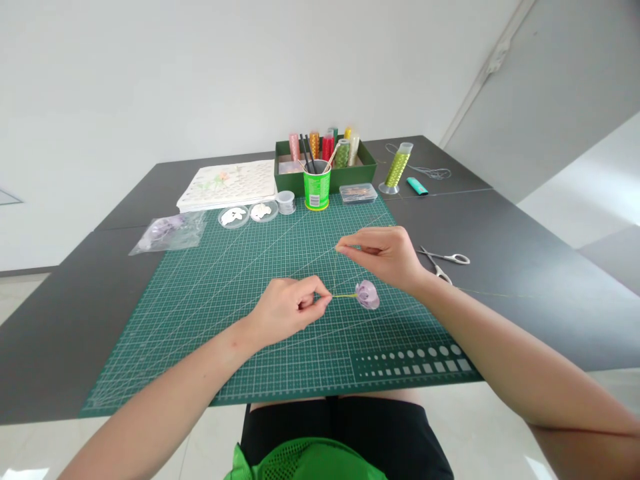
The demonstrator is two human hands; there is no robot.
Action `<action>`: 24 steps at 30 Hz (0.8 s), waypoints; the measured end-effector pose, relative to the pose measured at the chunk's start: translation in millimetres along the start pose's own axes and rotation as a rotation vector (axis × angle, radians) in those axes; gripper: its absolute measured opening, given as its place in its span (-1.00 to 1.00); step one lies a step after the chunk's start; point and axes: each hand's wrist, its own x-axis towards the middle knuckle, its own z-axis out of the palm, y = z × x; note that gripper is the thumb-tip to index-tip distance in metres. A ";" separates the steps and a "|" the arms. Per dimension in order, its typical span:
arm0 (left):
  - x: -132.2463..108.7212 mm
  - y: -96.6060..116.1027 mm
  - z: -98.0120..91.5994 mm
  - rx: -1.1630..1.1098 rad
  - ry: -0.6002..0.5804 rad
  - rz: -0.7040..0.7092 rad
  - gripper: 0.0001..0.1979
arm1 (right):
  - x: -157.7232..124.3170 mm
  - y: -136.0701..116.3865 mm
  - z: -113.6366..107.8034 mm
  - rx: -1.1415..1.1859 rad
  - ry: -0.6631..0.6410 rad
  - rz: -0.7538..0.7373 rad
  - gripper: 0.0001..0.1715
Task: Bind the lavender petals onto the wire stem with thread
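My left hand (295, 303) pinches the end of a thin green stem (344, 295) between thumb and forefinger. At the stem's other end is a pale purple artificial flower (367, 295), pointing right above the mat. Up and to the right, my right hand (377, 253) is closed in a pinch on a fine thread (335, 270). That thread runs down from the right fingertips to the stem beside the left fingertips. Both hands hover over the green cutting mat (240, 267).
Scissors (445, 259) lie right of my right hand. Farther back stand a green can (317, 187) with sticks, a green box (367, 167) of thread spools, a lime thread spool (399, 168) and a clear case (358, 193). Left are a plastic bag (170, 232) and white foam board (227, 183).
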 end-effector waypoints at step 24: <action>-4.2 10.9 -7.7 -0.407 0.259 -0.185 -0.87 | -14.2 9.1 26.2 -0.090 -0.196 -0.132 -0.58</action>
